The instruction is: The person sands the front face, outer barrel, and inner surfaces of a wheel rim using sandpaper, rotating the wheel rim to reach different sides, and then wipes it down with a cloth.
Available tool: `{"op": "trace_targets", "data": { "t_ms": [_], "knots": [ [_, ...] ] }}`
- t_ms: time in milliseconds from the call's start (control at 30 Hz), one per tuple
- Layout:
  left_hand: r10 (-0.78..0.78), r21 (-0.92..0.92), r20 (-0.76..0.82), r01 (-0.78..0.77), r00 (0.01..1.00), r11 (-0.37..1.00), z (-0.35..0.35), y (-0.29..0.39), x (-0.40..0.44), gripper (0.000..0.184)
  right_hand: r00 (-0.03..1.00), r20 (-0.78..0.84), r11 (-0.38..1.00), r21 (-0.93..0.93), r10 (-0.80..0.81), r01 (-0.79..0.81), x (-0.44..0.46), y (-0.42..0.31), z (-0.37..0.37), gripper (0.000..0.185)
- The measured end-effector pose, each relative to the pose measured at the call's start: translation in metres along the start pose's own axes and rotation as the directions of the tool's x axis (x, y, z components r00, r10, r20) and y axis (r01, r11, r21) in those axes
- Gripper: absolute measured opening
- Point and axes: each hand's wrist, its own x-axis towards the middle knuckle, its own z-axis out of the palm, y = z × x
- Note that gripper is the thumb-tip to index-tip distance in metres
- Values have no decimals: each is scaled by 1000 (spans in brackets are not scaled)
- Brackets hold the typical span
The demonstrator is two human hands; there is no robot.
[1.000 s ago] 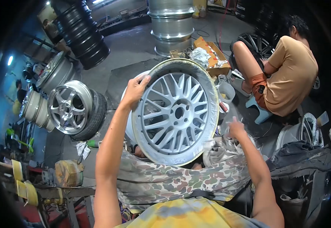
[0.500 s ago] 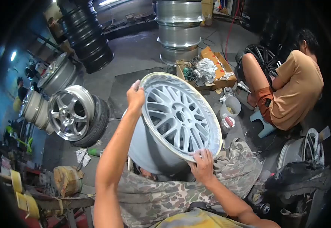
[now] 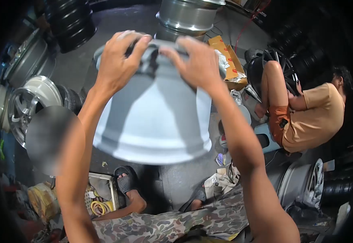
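A light grey wheel rim (image 3: 156, 121) stands in front of me with its barrel side facing me and its wider lip low down. My left hand (image 3: 122, 60) grips its top edge on the left, thumb on my side and fingers over the far side. On the right of the same edge, my right hand (image 3: 196, 60) holds on in a similar way, its fingers blurred by motion. The rim's spoked face is hidden from view. Shadows of both arms fall across the barrel.
A person in a tan shirt (image 3: 314, 117) sits at the right beside a black wheel (image 3: 265, 67). Stacked silver rims (image 3: 186, 18) rise behind. A cardboard box (image 3: 231, 56) lies beyond my right hand. Silver rims (image 3: 22, 107) stand left, and a crate with yellow tape rolls (image 3: 101, 207) sits near my foot.
The wheel rim has tipped from its spoked face toward me to its barrel. Both hands have moved to its top edge, my right hand from the lower lip. The view has shifted.
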Motion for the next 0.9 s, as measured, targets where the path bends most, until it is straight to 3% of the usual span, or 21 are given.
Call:
{"op": "trace_targets", "data": {
  "t_ms": [67, 100, 167, 200, 300, 367, 400, 500, 567, 600, 633, 667, 700, 733, 767, 800, 833, 900],
  "knots": [
    [156, 223, -73, -137, 985, 965, 26, -41, 16, 41, 1000, 11, 999, -26, 27, -27, 42, 30, 32, 61],
    [77, 198, -9, -74, 997, 977, 33, -62, 33, 43, 975, 172, 988, -94, 139, -125, 65, 36, 38, 69],
    [-88, 145, 96, 74, 991, 987, 45, -92, 70, 41, 974, 186, 990, -63, 133, -123, 99, 76, 79, 77],
    [-165, 116, 138, 150, 977, 982, 57, -101, 88, 40, 937, 283, 977, -111, 205, -181, 112, 80, 82, 56],
    [-279, 124, 140, 262, 950, 957, 93, -137, 113, 46, 881, 352, 948, -130, 317, -289, 135, 108, 109, 66],
    [-260, 218, 224, 212, 939, 953, 105, -149, 119, 50, 896, 363, 962, -187, 256, -199, 143, 144, 129, 82],
    [-239, 289, 301, 151, 923, 946, 109, -154, 119, 56, 857, 409, 947, -196, 314, -253, 145, 155, 133, 83],
    [-179, 253, 329, 96, 927, 963, 91, -106, 66, 54, 744, 478, 884, -233, 467, -405, 143, 175, 130, 85],
    [-362, 141, 400, 334, 842, 932, 65, -67, 64, 56, 651, 536, 839, -262, 537, -477, 138, 181, 121, 81],
    [-406, 94, 385, 402, 829, 911, 65, -64, 65, 56, 816, 313, 868, -288, 485, -405, 113, 183, 134, 72],
    [-410, 85, 361, 408, 838, 909, 66, -61, 67, 56, 865, 210, 859, -359, 456, -366, 114, 154, 125, 63],
    [-479, 160, 363, 453, 799, 877, 69, -58, 68, 51, 827, 274, 852, -347, 491, -392, 119, 145, 119, 57],
    [-441, 66, 279, 441, 853, 895, 68, -57, 73, 43, 875, 207, 890, -235, 439, -391, 114, 151, 121, 53],
    [-401, -30, 187, 413, 897, 910, 65, -57, 78, 35, 854, 176, 861, -256, 489, -440, 114, 149, 121, 51],
    [-411, -35, 185, 424, 893, 905, 65, -56, 79, 35, 869, 142, 867, -245, 474, -433, 107, 152, 121, 51],
    [-431, -63, 190, 449, 882, 891, 68, -53, 78, 24, 887, 100, 874, -251, 451, -416, 102, 156, 121, 50],
    [-452, -93, 197, 476, 870, 875, 68, -51, 77, 13, 861, 141, 860, -243, 488, -448, 104, 156, 117, 49],
    [-432, -140, 186, 459, 882, 877, 70, -49, 74, 9, 825, 188, 841, -225, 533, -492, 110, 157, 115, 49]
  ]
}}
